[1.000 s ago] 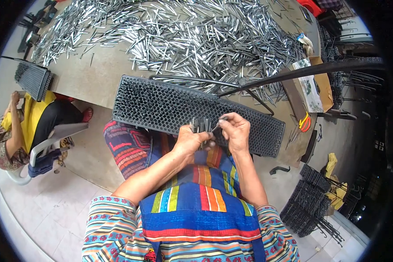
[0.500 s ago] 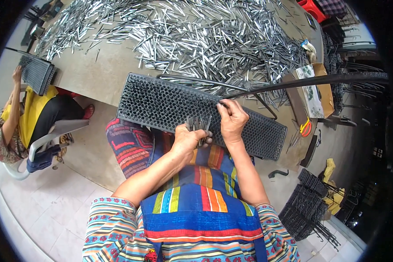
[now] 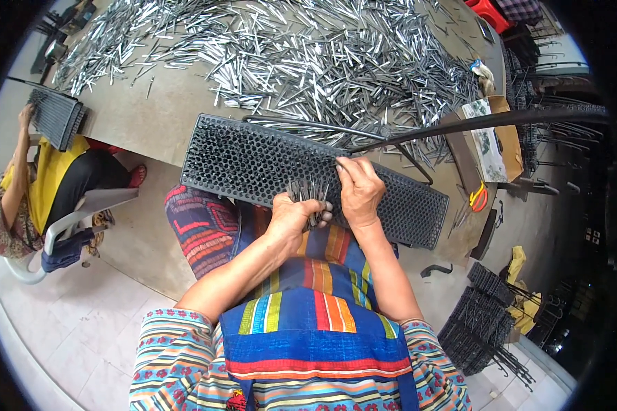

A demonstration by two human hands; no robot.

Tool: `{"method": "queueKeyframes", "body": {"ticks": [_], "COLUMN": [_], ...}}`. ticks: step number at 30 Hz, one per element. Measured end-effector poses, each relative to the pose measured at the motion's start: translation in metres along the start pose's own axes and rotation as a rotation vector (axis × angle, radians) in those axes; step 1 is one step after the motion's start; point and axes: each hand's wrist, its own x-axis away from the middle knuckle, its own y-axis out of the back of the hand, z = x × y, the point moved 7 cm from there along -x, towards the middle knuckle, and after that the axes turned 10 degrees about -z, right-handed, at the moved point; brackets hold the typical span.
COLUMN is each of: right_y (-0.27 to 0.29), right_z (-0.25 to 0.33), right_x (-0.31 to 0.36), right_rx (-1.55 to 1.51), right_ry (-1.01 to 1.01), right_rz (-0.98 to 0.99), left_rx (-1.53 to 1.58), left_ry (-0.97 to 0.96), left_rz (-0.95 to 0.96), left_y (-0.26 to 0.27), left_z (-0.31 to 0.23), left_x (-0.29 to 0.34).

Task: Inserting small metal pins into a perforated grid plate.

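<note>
A long black rack (image 3: 240,154) full of round holes lies slanted across the table edge and my lap. Dark pieces fill many holes on its left half; the holes to the right look bare. My left hand (image 3: 298,214) is closed around a bunch of thin metal strips (image 3: 310,190), their tips pointing up at the rack's near edge. Over the middle of the rack, my right hand (image 3: 360,188) has thumb and fingers pinched together. What sits between those fingertips is too small to make out.
A wide heap of loose metal strips (image 3: 322,65) covers the table's far side. A bent black rod (image 3: 322,127) lies behind the rack. To the right are an open carton (image 3: 490,147) and orange-handled scissors (image 3: 478,198). At left, a seated person (image 3: 48,171) holds another dark rack (image 3: 56,118).
My right hand has shifted slightly left along the rack, still pinched. The left hand keeps its bunch of strips and has moved very little.
</note>
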Motion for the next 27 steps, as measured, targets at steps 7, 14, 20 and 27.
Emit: {"method": "queueKeyframes", "body": {"ticks": [7,14,20,27], "right_y": [0.0,-0.018,-0.018,-0.006], "right_z": [0.003,-0.025,-0.028,-0.029], "right_x": [0.0,0.04,0.049,0.049], "right_rx": [-0.043,-0.835,-0.879,-0.778], "right_ry": [-0.026,-0.909,-0.949,-0.875], "right_rz": [0.114,0.449,0.337,0.057], "left_rx": [0.006,-0.088,-0.098,-0.149], "left_ry": [0.004,0.004,0.0,-0.022], "left_rz": [0.026,0.073,0.059,0.083], "left_y": [-0.003,-0.005,-0.006,-0.008], "left_z": [-0.004,0.0,-0.004,-0.004], "left_x": [0.005,0.002,0.007,0.005]}}
